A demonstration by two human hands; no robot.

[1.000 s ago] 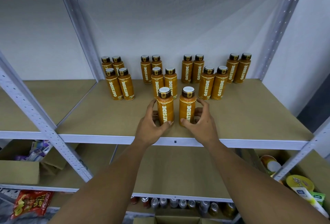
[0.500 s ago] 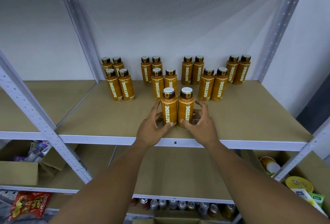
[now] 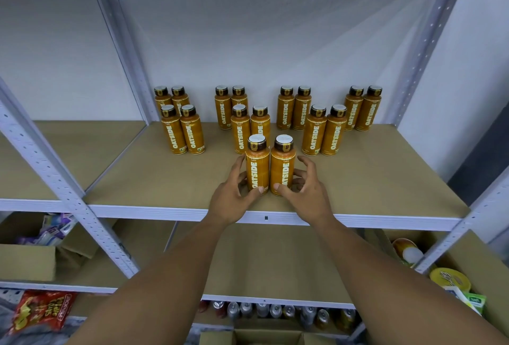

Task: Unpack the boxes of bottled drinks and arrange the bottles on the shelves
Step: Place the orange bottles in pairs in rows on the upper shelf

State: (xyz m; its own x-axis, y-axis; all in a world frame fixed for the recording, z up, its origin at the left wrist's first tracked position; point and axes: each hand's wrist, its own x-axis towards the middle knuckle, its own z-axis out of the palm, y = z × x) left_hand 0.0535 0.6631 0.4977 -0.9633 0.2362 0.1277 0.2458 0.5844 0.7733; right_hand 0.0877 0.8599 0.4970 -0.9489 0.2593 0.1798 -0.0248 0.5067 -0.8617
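Shelf (image 3: 371, 179): bottles (image 3: 192, 135) | left hand (image 3: 231, 197) fingers hold left front bottle (image 3: 257, 168) | right hand (image 3: 305, 193) fingers hold right front bottle (image 3: 283, 168) | box (image 3: 27, 262): packets (image 3: 52, 230)

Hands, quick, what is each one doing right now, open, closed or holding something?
Left hand: grips the left front bottle.
Right hand: grips the right front bottle.

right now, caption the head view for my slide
Left hand grips the left front bottle and right hand the right front bottle, side by side near the shelf edge, fourteen more behind.
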